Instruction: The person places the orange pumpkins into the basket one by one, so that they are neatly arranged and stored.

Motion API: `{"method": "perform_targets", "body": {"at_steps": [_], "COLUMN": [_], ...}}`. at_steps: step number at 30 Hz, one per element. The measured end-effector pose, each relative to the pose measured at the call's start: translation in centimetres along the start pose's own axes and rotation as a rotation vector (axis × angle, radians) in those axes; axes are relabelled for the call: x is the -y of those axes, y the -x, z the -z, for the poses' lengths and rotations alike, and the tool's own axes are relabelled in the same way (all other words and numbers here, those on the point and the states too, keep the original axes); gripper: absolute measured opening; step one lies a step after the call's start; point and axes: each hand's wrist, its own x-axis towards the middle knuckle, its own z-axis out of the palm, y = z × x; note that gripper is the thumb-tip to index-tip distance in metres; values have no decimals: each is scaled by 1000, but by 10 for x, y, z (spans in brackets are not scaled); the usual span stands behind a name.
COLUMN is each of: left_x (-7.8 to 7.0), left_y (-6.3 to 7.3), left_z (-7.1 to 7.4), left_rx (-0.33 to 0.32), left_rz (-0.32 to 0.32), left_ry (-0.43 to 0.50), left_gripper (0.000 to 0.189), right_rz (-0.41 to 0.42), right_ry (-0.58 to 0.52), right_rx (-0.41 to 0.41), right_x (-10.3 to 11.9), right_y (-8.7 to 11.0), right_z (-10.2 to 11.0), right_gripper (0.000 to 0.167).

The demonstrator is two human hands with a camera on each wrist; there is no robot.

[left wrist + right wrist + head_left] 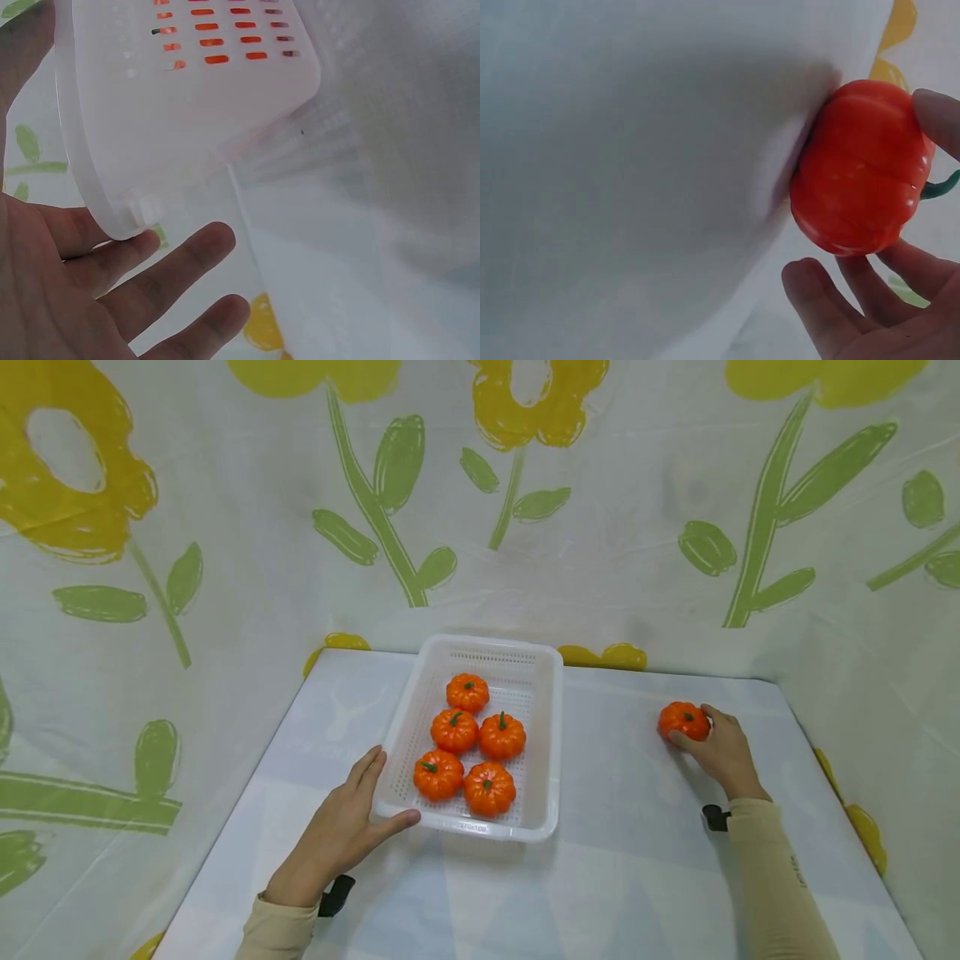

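A white plastic basket with perforated walls stands on the table, holding several small orange pumpkins with green stems. My left hand is at its near left corner, fingers spread along the left side and thumb by the front rim. In the left wrist view, the fingertips extend past the rim of the basket. Off to the right, my right hand holds another orange pumpkin between thumb and fingers. The right wrist view shows this pumpkin close against the table surface, its stem pointing toward the palm.
The pale table runs back to a white curtain printed with yellow flowers and green leaves. More of that fabric hangs along the left and right sides. A dark strap piece sits at the right wrist.
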Motion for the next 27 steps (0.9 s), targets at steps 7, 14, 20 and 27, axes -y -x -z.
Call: {"method": "perform_targets", "body": {"at_steps": [7, 14, 20, 27], "left_x": [1, 0, 0, 1], "left_y": [-1, -1, 0, -1], "left_z": [-1, -1, -1, -1], "left_rx": [0, 7, 11, 9], "left_rz": [0, 12, 14, 19], "left_ry": [3, 6, 17, 21], "left_gripper": [113, 115, 115, 115], "right_rz": [-10, 29, 3, 14], "right_ry": [-35, -28, -15, -11], "right_rx": [-7, -19, -15, -28], "right_x": [2, 5, 10, 11], "right_y": [1, 1, 2, 0], "right_z": [-2, -3, -4, -9], "right_gripper": [99, 93, 94, 98]}}
